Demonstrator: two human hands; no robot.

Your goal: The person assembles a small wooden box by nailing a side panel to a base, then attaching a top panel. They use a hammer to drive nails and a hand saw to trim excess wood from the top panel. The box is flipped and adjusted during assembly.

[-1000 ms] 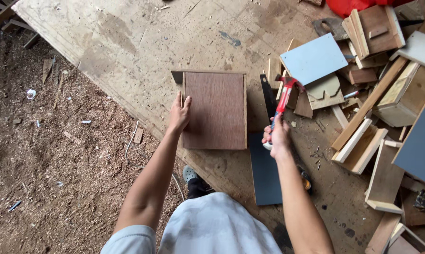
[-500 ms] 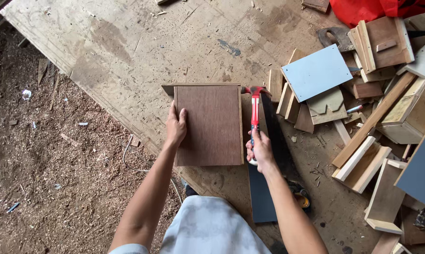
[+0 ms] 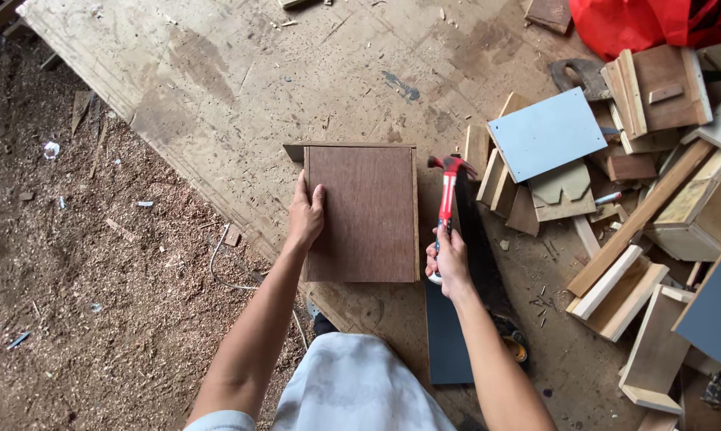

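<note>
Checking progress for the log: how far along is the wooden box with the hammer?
Done: the brown panel sits flush on the wooden box, side edges showing along its rim. In hand: left hand presses the panel's left edge; right hand has its grip on the red hammer, head beside the top right corner, not touching. Left: nails are too small to see, so fastening can't be judged. Loose offcuts lie to the right.

A single head-worn camera looks almost straight down from above the person, close enough that both forearms reach up from the bottom edge. It takes in the plywood sheet (image 3: pixel 241 72) across the middle, sawdust-strewn ground on the left and wood offcuts (image 3: pixel 640 199) on the right.
</note>
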